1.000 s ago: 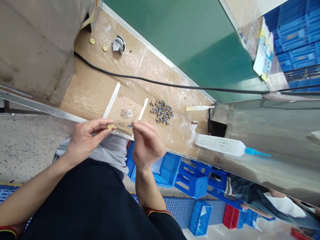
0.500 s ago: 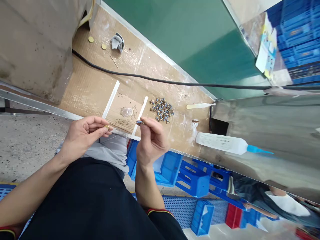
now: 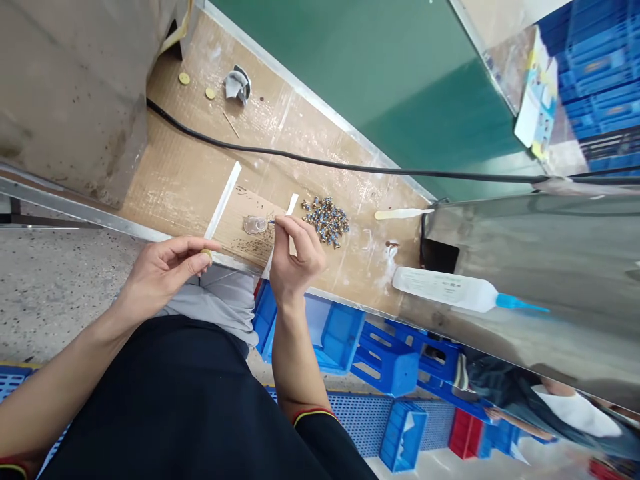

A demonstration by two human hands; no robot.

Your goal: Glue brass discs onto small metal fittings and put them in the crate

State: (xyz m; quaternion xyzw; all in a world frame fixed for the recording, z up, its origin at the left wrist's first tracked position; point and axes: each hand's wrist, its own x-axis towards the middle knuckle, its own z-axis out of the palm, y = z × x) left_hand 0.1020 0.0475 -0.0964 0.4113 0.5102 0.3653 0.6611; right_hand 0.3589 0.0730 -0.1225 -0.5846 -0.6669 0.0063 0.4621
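Note:
My left hand (image 3: 163,272), at the bench's front edge, pinches a small yellow disc (image 3: 207,254) between thumb and fingertips. In the fingertips of my right hand (image 3: 296,260) is a small blue-and-metal part (image 3: 271,222), mostly covered by the fingers. Its tip is beside a small clear blob or dish (image 3: 255,225) on a cardboard piece; whether they touch I cannot tell. Tiny dark specks (image 3: 249,247) lie scattered around the clear blob. Just right of my right hand is a pile of blue-and-gold metal parts (image 3: 327,221).
A black cable (image 3: 310,159) crosses the bench. Two yellow discs (image 3: 210,93), a thin stick (image 3: 231,125) and crumpled grey material (image 3: 237,85) lie at the far left. To the right are a white spatula-like tool (image 3: 400,213) and a blue-tipped bottle (image 3: 450,289). Blue crates (image 3: 340,337) stand below.
My right hand has moved forward and slightly left, bringing the small part beside the clear blob. My left hand has shifted slightly left, with its index finger straighter, still pinching the yellow disc.

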